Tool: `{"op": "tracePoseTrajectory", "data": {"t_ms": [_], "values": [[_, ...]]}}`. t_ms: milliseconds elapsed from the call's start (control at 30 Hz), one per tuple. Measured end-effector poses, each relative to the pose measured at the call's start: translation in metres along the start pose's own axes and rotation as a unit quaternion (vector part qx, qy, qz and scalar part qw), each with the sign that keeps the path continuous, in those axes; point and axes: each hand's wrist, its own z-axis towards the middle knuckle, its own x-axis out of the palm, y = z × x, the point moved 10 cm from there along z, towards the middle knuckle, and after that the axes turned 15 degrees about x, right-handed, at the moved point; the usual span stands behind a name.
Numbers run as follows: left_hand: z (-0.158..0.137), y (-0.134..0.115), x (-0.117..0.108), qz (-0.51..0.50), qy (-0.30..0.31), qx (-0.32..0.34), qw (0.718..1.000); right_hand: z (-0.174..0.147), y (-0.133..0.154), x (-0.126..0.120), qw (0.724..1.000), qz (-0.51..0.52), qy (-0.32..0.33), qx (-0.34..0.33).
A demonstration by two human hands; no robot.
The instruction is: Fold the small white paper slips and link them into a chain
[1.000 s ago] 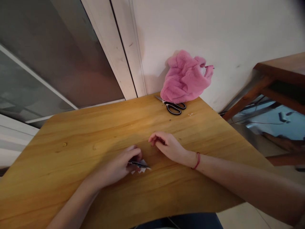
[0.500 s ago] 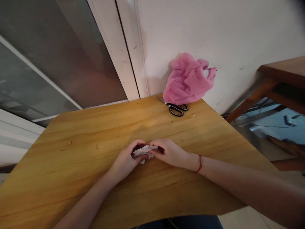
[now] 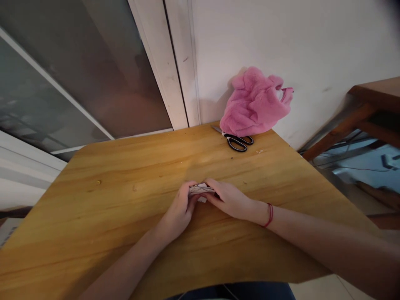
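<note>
Both of my hands meet over the middle of the wooden table, holding a small bundle of folded whitish paper (image 3: 200, 190) between them. Thin dark lines run along the paper's edges. My left hand (image 3: 178, 213) is closed on its left end, thumb at the near side and fingers behind. The right end is pinched by my right hand (image 3: 233, 201), with a red cord (image 3: 269, 215) around that wrist. A small white flap of the paper shows below the thumbs. My fingers hide much of the bundle.
Black-handled scissors (image 3: 237, 142) lie near the table's (image 3: 131, 233) back edge, partly under a pink plush cloth item (image 3: 254, 104) leaning on the white wall (image 3: 293, 37). A glass-panelled door frame (image 3: 159, 66) stands behind left. Another wooden table (image 3: 375, 91) is at right.
My left hand has turned more upright and closed in on the right hand. The folded paper now looks more level and compact. The whole view has shifted slightly.
</note>
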Motion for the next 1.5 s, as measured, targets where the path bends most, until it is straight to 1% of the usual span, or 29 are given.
{"op": "tracePoseTrajectory", "data": {"t_ms": [133, 200, 233, 300, 400, 467, 533, 600, 667, 733, 800, 900, 1000, 1100, 1200, 1300, 1400, 1500], "values": [[0.002, -0.022, -0.009, 0.025, -0.016, 0.085, 0.996, -0.007, 0.013, -0.004, 0.998, -0.003, -0.013, -0.054], [0.002, -0.028, -0.017, 0.056, -0.038, 0.107, 0.992, -0.009, 0.016, -0.007, 0.997, -0.029, -0.035, -0.066], [0.003, -0.027, -0.019, 0.072, -0.043, 0.099, 0.992, -0.008, 0.016, -0.008, 0.996, -0.045, -0.045, -0.063], [0.003, -0.017, -0.018, 0.094, -0.035, 0.055, 0.993, -0.004, 0.010, -0.008, 0.995, -0.073, -0.059, -0.041], [0.000, 0.003, -0.008, 0.098, 0.010, -0.019, 0.995, 0.003, -0.001, -0.005, 0.994, -0.094, -0.056, 0.003], [-0.002, 0.009, -0.003, 0.092, 0.026, -0.038, 0.995, 0.006, -0.005, -0.003, 0.995, -0.090, -0.046, 0.013], [-0.003, 0.010, -0.003, 0.086, 0.029, -0.038, 0.995, 0.006, -0.004, -0.002, 0.997, -0.076, -0.031, 0.005], [-0.003, 0.005, -0.005, 0.085, 0.019, -0.020, 0.996, 0.004, 0.000, -0.002, 0.998, -0.052, -0.022, -0.014], [-0.001, -0.004, -0.009, 0.094, 0.003, 0.010, 0.996, 0.001, 0.006, -0.006, 0.999, -0.025, -0.031, -0.035], [0.000, -0.008, -0.013, 0.099, -0.014, 0.024, 0.995, 0.000, 0.009, -0.009, 0.998, -0.010, -0.041, -0.044], [0.001, -0.004, -0.012, 0.088, -0.013, 0.009, 0.996, 0.001, 0.007, -0.008, 0.998, -0.015, -0.042, -0.033], [0.000, 0.007, -0.002, 0.051, 0.024, -0.025, 0.998, 0.005, 0.000, -0.002, 0.998, -0.046, -0.030, -0.006], [-0.001, 0.013, 0.002, 0.034, 0.045, -0.046, 0.997, 0.006, -0.003, 0.003, 0.998, -0.069, -0.012, -0.003], [-0.002, 0.015, -0.001, 0.023, 0.028, -0.063, 0.997, 0.005, 0.001, 0.002, 0.998, -0.060, -0.010, -0.019], [-0.004, 0.018, -0.008, 0.017, -0.004, -0.084, 0.996, 0.003, 0.004, -0.004, 0.999, -0.032, -0.031, -0.028], [-0.005, 0.021, -0.006, 0.017, 0.007, -0.098, 0.995, 0.003, 0.004, -0.006, 0.998, -0.025, -0.043, -0.022], [-0.005, 0.022, -0.003, 0.016, 0.021, -0.098, 0.995, 0.003, 0.004, -0.002, 0.998, -0.042, -0.033, -0.019], [-0.005, 0.021, -0.004, 0.012, 0.016, -0.097, 0.995, 0.003, 0.004, 0.000, 0.998, -0.049, -0.021, -0.023]]}}
